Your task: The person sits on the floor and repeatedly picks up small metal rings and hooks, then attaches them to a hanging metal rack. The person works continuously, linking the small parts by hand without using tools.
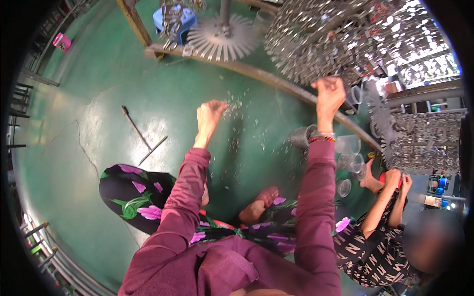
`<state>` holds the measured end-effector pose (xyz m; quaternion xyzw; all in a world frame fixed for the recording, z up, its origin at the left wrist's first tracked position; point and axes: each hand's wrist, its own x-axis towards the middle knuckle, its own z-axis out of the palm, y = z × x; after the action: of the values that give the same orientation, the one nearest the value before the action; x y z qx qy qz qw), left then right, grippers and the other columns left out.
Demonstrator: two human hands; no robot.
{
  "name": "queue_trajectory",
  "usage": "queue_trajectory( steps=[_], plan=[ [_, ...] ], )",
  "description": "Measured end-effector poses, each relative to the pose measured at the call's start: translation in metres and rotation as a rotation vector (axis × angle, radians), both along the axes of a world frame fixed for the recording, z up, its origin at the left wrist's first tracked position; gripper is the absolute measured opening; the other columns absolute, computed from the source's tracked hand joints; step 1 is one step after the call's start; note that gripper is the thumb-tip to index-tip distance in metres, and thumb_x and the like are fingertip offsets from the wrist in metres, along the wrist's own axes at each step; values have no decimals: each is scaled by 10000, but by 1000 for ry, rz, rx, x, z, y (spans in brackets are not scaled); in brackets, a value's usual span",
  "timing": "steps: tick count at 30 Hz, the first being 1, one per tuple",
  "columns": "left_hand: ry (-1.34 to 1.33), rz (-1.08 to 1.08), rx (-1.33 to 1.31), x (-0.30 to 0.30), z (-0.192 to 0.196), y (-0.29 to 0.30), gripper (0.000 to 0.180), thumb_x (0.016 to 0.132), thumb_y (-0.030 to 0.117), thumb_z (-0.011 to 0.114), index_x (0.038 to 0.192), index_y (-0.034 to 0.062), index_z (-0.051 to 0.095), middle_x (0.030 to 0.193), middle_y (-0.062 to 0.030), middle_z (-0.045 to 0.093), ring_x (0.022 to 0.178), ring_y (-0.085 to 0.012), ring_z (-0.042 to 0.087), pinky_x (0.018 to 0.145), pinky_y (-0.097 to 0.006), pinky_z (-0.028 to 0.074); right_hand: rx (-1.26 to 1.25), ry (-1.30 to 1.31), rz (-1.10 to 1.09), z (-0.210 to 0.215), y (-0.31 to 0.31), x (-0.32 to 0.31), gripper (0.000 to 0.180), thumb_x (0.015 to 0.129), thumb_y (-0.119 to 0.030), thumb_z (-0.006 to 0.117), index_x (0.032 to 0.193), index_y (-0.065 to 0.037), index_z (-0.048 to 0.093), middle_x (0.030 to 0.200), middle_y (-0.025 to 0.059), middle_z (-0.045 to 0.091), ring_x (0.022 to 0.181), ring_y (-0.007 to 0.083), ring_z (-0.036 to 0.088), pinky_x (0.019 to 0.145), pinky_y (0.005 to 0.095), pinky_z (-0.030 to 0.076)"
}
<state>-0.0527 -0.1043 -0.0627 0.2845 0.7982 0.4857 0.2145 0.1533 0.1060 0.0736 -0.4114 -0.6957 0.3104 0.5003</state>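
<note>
My left hand [210, 120] is held out over the green floor with its fingers closed in a pinch. Small shiny pieces [233, 103] show right by its fingertips; whether it grips any of them cannot be made out. My right hand [330, 98], with a beaded bracelet at the wrist, is raised at the lower edge of a large rack of layered metal strips [316, 44]. Its fingers are curled together, and anything in them is too small or hidden. Below that hand stand a dark cup of small pieces [301, 137] and several clear plastic cups [348, 144].
A long beam [256, 74] crosses in front, beneath a round slotted metal disc [222, 39]. A blue stool [185, 20] bears metal parts. A T-shaped rod [137, 129] and scattered bits lie on the floor. At right a co-worker [380, 241] sits beside another strip rack [424, 140].
</note>
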Motion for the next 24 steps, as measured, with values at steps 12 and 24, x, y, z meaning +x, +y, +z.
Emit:
queue_trajectory(
  steps=[12,24],
  plan=[
    [210,-594,-356,14,-91,-23,122,775,190,660,873,146,717,878,-89,686,873,-276,646,804,-365,509,-13,-32,0,-9,7,8,273,781,-6,672,993,123,558,871,169,676,739,192,677,696,242,532],
    [785,-1263,-155,52,-142,-4,228,790,139,506,987,77,602,1047,-63,529,1095,-262,466,862,-366,468,-64,132,20,-12,7,18,191,780,42,659,933,128,584,841,182,662,701,201,665,644,274,570]
  ],
)
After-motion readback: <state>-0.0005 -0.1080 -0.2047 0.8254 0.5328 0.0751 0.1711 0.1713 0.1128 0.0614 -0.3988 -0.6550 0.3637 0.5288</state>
